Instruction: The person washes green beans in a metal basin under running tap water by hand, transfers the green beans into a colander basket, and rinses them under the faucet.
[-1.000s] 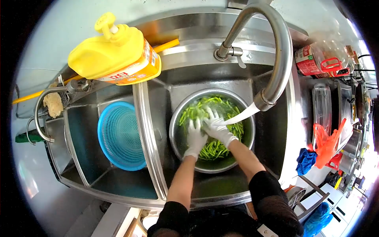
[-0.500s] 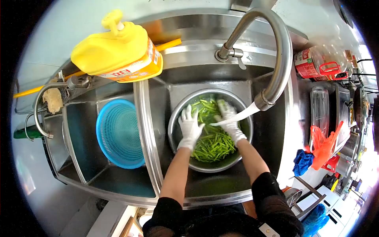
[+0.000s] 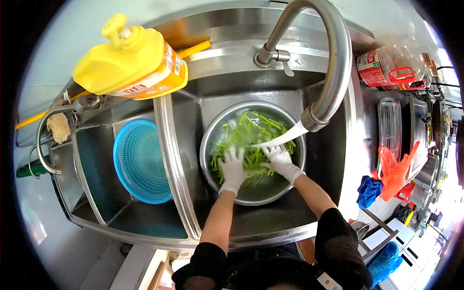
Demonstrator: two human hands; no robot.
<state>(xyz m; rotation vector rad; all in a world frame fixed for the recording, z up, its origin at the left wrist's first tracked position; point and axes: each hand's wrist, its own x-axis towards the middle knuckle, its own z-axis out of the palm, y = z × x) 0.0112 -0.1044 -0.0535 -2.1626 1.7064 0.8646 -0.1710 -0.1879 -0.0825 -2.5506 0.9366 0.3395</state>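
Note:
Cut green vegetable stalks (image 3: 251, 126) float in water in a round steel basin (image 3: 205, 159) inside the sink. Both my hands wear white gloves. My left hand (image 3: 233, 170) lies on the stalks at the basin's near left, fingers apart and slightly blurred. At the right, my right hand (image 3: 282, 162) touches the stalks with its fingers apart and bent downward, tips partly hidden among them. Water (image 3: 285, 137) runs from the curved faucet (image 3: 344, 58) into the basin between and beyond my hands.
A blue plastic basket (image 3: 126, 166) stands in the left sink compartment, past a steel divider (image 3: 175, 159). Behind it is a yellow pump jug (image 3: 130, 63). A sponge (image 3: 59, 127) sits at far left. Right of the sink are plastic bottles (image 3: 374, 67) and a red bag (image 3: 394, 169).
Both hands have drawn toward me in the basin. The stalks, gathered mostly at the near side before, now spread toward the far side, and the water is more stirred. The view has shifted slightly.

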